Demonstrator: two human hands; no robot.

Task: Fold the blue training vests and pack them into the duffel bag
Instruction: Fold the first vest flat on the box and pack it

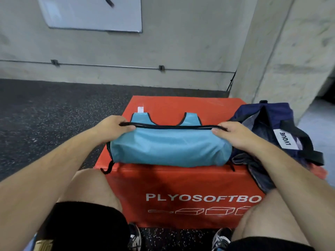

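- Vest is laid at frame centre on the red box, folded over.
- Its black hem is pinched at either end by left hand and right hand.
- Open bag is seen at right, touching the vest.

Both hands are on the blue vest, which lies across the top of the red plyo box. The left hand pinches the black-trimmed edge at the vest's 9 o'clock end and the right hand pinches it at 3 o'clock, trim stretched straight between them. The shoulder straps point to 12 o'clock. The navy duffel bag gapes open at 3 o'clock, touching the vest. A whiteboard hangs on the wall at 11 o'clock.
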